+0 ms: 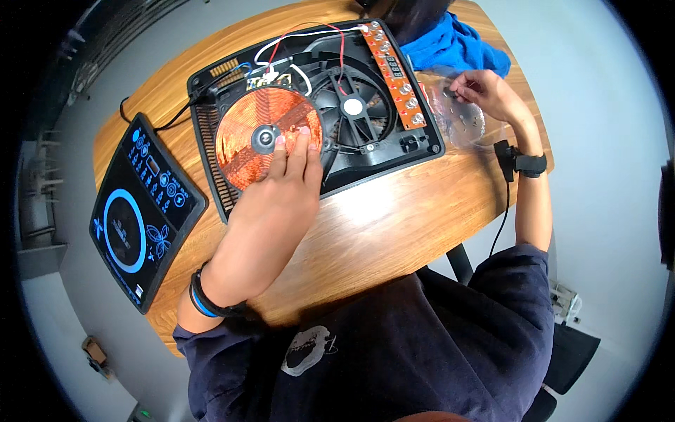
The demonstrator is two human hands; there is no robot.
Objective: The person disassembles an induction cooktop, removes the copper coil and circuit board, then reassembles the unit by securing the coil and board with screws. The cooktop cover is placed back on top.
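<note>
My left hand (285, 186) lies on the round copper coil (242, 119) of an opened induction cooker, its fingers stretched out and touching the winding. The coil sits at the left in the black housing (383, 163), beside a black cooling fan (365, 112). An orange circuit board (394, 77) with a display and buttons runs along the housing's right side. My right hand (485, 93) is over a clear plastic bag or tray (460, 126) holding small parts that look like screws. Its thumb and forefinger pinch together; what is between them is too small to make out.
The cooker's black glass top panel (144, 204) with blue markings lies at the left of the wooden table (337, 253). A blue cloth (457, 46) is at the far right, by a dark object. Red and white wires (309, 29) loop over the housing. A black cord (172, 125) leaves its left side.
</note>
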